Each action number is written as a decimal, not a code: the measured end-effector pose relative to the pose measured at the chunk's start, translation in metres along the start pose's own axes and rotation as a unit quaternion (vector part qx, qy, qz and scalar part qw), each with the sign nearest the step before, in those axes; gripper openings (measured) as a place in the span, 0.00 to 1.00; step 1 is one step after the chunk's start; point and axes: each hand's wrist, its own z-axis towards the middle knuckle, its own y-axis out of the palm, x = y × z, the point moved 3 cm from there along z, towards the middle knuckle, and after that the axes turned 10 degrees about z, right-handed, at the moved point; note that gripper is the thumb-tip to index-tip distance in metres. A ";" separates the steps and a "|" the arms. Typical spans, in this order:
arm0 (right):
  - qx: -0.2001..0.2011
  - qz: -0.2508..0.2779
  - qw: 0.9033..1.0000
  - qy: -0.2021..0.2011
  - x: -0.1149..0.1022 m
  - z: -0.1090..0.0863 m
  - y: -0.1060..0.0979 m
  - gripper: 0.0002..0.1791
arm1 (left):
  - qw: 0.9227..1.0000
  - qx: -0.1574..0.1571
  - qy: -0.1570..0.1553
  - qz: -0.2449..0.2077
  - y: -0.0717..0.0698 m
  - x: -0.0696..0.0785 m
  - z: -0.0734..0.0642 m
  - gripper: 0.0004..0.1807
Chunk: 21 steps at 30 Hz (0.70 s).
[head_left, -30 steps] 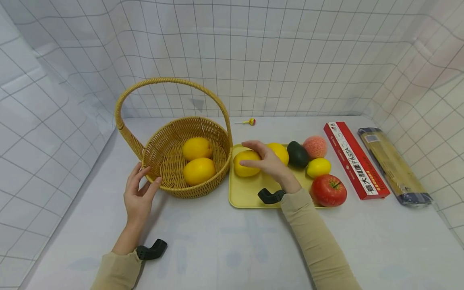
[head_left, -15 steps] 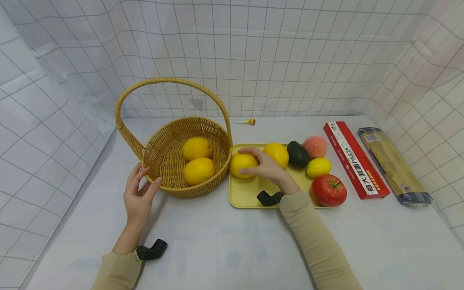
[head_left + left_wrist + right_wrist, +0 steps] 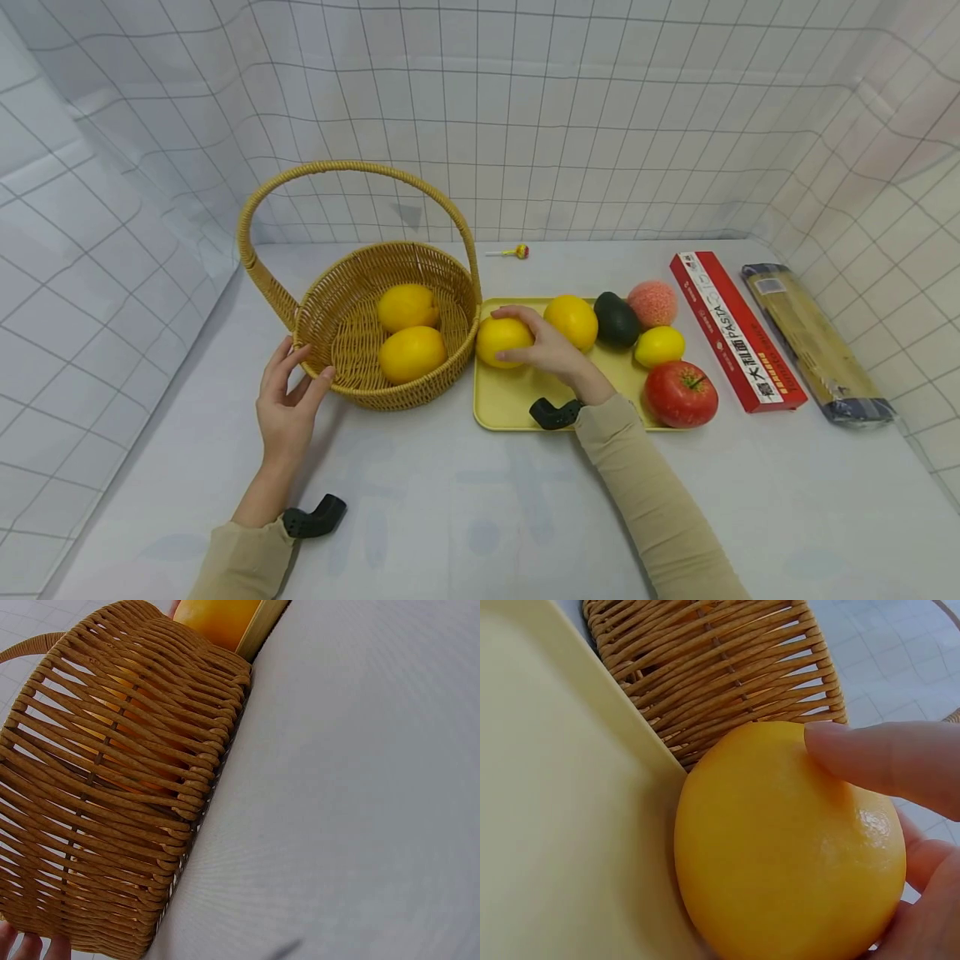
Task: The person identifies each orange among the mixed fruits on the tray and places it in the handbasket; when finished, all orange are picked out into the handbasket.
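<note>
This looks like a makeshift recording booth, as in a lab or studio; the building around it cannot be told. Pale sheets (image 3: 525, 125) with a tile-like grid hang in wrinkled folds beyond the left grip (image 3: 287, 412) and the right grip (image 3: 546, 343), and stand along both sides of them. Under both lies a white surface (image 3: 450, 517) with faint bluish marks. Dark devices (image 3: 555, 414) sit at the wrists, just behind each grip. The woven basket (image 3: 375, 398) at the left grip, yellow fruit (image 3: 495, 342) in the right and red pasta box (image 3: 738, 333) farther right lend a kitchen touch.
</note>
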 end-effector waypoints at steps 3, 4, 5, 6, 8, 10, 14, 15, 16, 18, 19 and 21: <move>0.002 -0.002 1.000 -0.002 0.001 -0.001 0.000 0.34 | 1.000 0.000 -0.001 0.000 0.000 0.000 0.000 0.21; 0.002 -0.003 1.000 -0.001 0.001 -0.001 0.000 0.34 | 1.000 0.000 -0.001 0.000 0.000 0.000 0.000 0.21; 0.002 -0.004 1.000 -0.001 0.001 -0.001 0.000 0.34 | 1.000 0.000 -0.002 0.001 0.000 0.000 0.000 0.21; 0.003 -0.005 1.000 -0.001 0.001 -0.001 0.000 0.34 | 1.000 0.000 -0.003 0.001 0.000 0.000 0.000 0.21; 0.002 -0.008 1.000 -0.001 0.002 -0.001 0.000 0.34 | 1.000 0.001 -0.004 0.000 0.000 0.001 0.000 0.21; 0.001 -0.011 1.000 -0.005 0.002 0.000 0.000 0.34 | 1.000 0.001 -0.006 -0.002 0.000 0.001 0.000 0.21; -0.007 -0.021 1.000 -0.015 0.003 -0.002 -0.001 0.33 | 1.000 0.003 -0.006 -0.007 -0.001 -0.007 0.001 0.21; -0.009 -0.025 1.000 -0.017 0.004 -0.002 -0.001 0.32 | 1.000 0.003 -0.007 -0.008 -0.001 -0.011 0.002 0.21; -0.012 -0.028 0.999 -0.019 0.005 -0.002 -0.001 0.32 | 1.000 0.003 -0.007 -0.009 -0.001 -0.014 0.002 0.21; -0.015 -0.031 0.999 -0.018 0.006 -0.004 -0.002 0.32 | 1.000 0.003 -0.008 -0.008 -0.001 -0.022 0.004 0.22; -0.017 -0.031 0.999 -0.018 0.006 -0.004 -0.003 0.32 | 1.000 0.002 -0.008 -0.008 -0.001 -0.026 0.005 0.22; -0.022 -0.027 0.999 -0.013 0.007 -0.005 -0.003 0.32 | 1.000 0.002 -0.008 -0.009 -0.001 -0.028 0.005 0.22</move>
